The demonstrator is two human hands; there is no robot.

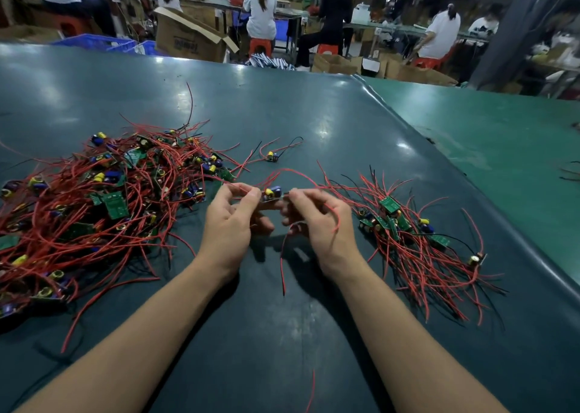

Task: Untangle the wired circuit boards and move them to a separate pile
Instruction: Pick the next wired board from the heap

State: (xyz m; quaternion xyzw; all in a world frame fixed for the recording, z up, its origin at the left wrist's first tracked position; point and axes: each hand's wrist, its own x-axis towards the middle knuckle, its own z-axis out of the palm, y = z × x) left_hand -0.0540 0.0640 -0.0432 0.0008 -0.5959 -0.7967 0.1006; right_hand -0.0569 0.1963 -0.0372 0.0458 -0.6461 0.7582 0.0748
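Both your hands meet at the middle of the dark green table [314,114], and between them sits one small circuit board [272,193] with a yellow and a blue part on top. Your left hand [230,221] pinches its left end, fingers curled; your right hand [317,218] pinches its right end, a red wire [284,255] trailing down from under the palm. The big tangled heap [103,199] lies just left of your left hand, the smaller sorted pile [414,240] right of your right. One loose board [271,156] lies alone behind your hands.
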